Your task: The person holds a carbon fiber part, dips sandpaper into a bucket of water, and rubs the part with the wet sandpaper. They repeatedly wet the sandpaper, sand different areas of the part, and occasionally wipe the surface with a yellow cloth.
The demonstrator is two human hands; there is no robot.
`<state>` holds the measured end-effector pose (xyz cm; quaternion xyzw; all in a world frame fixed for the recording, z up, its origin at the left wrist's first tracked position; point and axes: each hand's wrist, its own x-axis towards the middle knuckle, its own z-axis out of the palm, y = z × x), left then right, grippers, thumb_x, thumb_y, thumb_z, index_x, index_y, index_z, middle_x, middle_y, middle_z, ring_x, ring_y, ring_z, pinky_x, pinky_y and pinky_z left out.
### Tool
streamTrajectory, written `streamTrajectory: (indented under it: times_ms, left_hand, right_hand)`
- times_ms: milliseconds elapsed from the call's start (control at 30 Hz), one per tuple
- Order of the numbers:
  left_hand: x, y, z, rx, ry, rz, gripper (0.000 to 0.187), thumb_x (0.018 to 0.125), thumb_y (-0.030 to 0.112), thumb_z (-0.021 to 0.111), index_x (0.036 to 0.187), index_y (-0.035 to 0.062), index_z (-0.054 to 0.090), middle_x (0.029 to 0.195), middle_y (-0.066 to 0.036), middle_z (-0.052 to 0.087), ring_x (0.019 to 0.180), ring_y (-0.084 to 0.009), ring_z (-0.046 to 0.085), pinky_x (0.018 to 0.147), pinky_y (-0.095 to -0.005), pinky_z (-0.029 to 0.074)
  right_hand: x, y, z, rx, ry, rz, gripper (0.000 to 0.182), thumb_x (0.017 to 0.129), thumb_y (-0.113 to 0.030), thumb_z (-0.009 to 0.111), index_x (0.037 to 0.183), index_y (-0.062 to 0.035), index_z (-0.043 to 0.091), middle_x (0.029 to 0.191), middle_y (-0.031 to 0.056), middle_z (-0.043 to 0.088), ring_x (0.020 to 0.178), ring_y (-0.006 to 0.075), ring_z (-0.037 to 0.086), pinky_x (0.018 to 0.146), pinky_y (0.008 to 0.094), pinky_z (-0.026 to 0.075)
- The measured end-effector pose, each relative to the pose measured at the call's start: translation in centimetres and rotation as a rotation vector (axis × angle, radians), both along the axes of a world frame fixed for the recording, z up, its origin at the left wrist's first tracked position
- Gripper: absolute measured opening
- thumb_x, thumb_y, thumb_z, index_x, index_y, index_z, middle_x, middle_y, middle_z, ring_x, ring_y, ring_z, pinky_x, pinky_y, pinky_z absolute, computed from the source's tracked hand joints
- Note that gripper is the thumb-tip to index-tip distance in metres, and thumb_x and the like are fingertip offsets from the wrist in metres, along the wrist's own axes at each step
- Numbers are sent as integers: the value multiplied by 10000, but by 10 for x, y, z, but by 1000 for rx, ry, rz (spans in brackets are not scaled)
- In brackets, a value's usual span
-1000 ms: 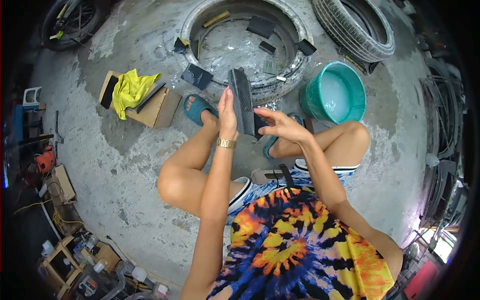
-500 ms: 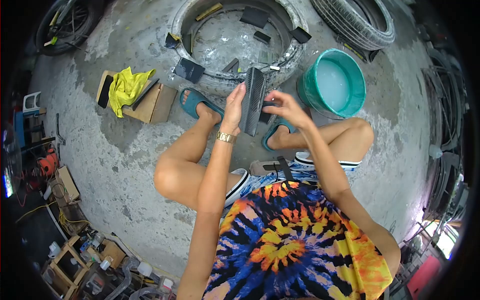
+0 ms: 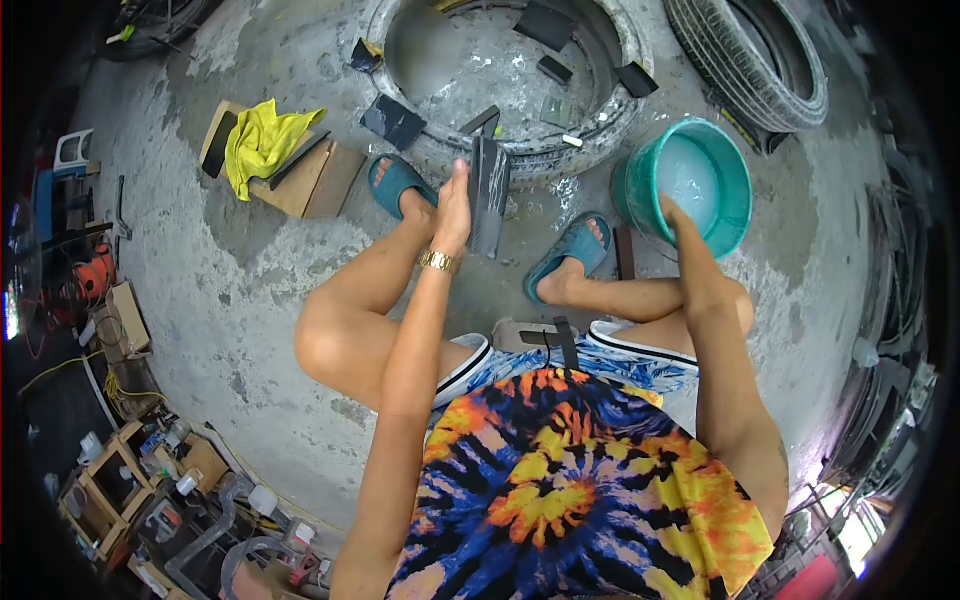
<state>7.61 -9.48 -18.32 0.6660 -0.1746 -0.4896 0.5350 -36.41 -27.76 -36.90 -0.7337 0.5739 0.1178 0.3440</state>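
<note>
My left hand [image 3: 455,212] holds a dark carbon-fibre panel [image 3: 490,200] upright, its palm along the panel's left side. The panel has a glossy, woven-looking face with whitish streaks and stands over the floor between my feet. My right hand [image 3: 670,208] reaches over the near rim of a green bucket [image 3: 737,225], which contains cloudy, pale water [image 3: 690,185]. The bucket wall and the water hide its fingers, so what they hold does not show.
A whitish-smeared tyre [image 3: 440,150] lies ahead with dark sheet pieces [image 3: 393,122] on its rim and inside. Another tyre [image 3: 745,60] rests at the upper right. To the left a cardboard box [image 3: 325,180] bears a yellow cloth [image 3: 268,145]. My sandalled feet flank the panel.
My right hand has left the panel, where it held a small dark piece, and dipped into the bucket on the right. My left hand keeps the panel, now turned slightly.
</note>
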Motion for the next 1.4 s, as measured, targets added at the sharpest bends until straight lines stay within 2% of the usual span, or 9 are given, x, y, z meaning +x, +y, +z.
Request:
streamTrajectory:
  times_ms: [200, 367, 433, 500, 567, 733, 933, 1200, 1400]
  left_hand:
    - [11, 3, -36, -17, -79, -177, 398, 986, 340, 458, 944, -35, 587, 823, -3, 546, 785, -80, 426, 732, -252, 396]
    - [4, -2, -33, -16, -158, -124, 370, 975, 284, 474, 1076, -49, 599, 964, -70, 625, 889, -127, 526, 826, -262, 420]
    - [7, -3, -45, -112, -303, -94, 399, 967, 255, 472, 1207, -50, 562, 1147, -170, 631, 1057, -212, 581, 935, -288, 413]
    - [11, -6, -45, -73, -304, -125, 397, 965, 252, 472, 1207, -51, 561, 1148, -177, 630, 1061, -222, 583, 933, -294, 415]
    - [10, -7, -52, -46, -278, -141, 390, 960, 239, 472, 1199, -56, 563, 1135, -188, 633, 1052, -233, 591, 926, -299, 420]
    - [9, -11, -29, -12, -345, -161, 387, 954, 240, 470, 1190, -50, 568, 1116, -211, 636, 1044, -274, 600, 916, -327, 426]
    - [6, -13, -29, -10, -341, -187, 394, 956, 239, 464, 1203, -54, 556, 1140, -228, 621, 1065, -292, 591, 937, -326, 413]
    - [14, -10, -32, -45, -23, -136, 355, 972, 216, 495, 1169, -68, 574, 1073, -72, 635, 963, -120, 548, 873, -242, 418]
    - [14, -13, -27, -28, -177, -167, 412, 974, 247, 477, 1212, -82, 542, 1141, -167, 629, 1036, -179, 565, 925, -290, 412]
  right_hand:
    - [40, 1, 147, 40, -182, -146, 279, 891, -84, 509, 1138, 21, 586, 952, 124, 647, 812, 199, 639, 616, 293, 537]
    - [123, 57, 271, -113, -737, -350, 273, 893, -40, 508, 1150, -38, 599, 909, 98, 640, 725, 140, 608, 613, 285, 530]
    - [172, 83, 273, 3, -701, -217, 286, 928, -42, 479, 1192, -54, 587, 1021, 30, 624, 959, 136, 591, 749, 282, 525]
    - [223, 103, 242, -308, -688, 125, 336, 890, -7, 516, 1225, -19, 547, 1092, 191, 638, 963, 267, 643, 828, 336, 490]
    - [270, 113, 210, -420, -730, 93, 381, 874, 26, 508, 1250, -26, 536, 1156, 209, 609, 1009, 338, 624, 853, 359, 482]
    - [278, 193, 208, -474, -497, 431, 583, 734, 74, 495, 1313, 59, 434, 1405, 232, 389, 1324, 347, 368, 1084, 394, 346]
    - [290, 159, 189, -490, -438, 329, 616, 726, 98, 478, 1337, 74, 404, 1408, 264, 370, 1320, 369, 364, 1098, 404, 321]
    - [307, 139, 196, -535, -438, 356, 573, 767, 63, 446, 1338, 79, 393, 1392, 267, 391, 1314, 369, 375, 1093, 408, 321]
    - [297, 152, 191, -575, -481, 378, 513, 804, 13, 437, 1310, 98, 408, 1369, 274, 415, 1293, 390, 393, 1070, 429, 345]
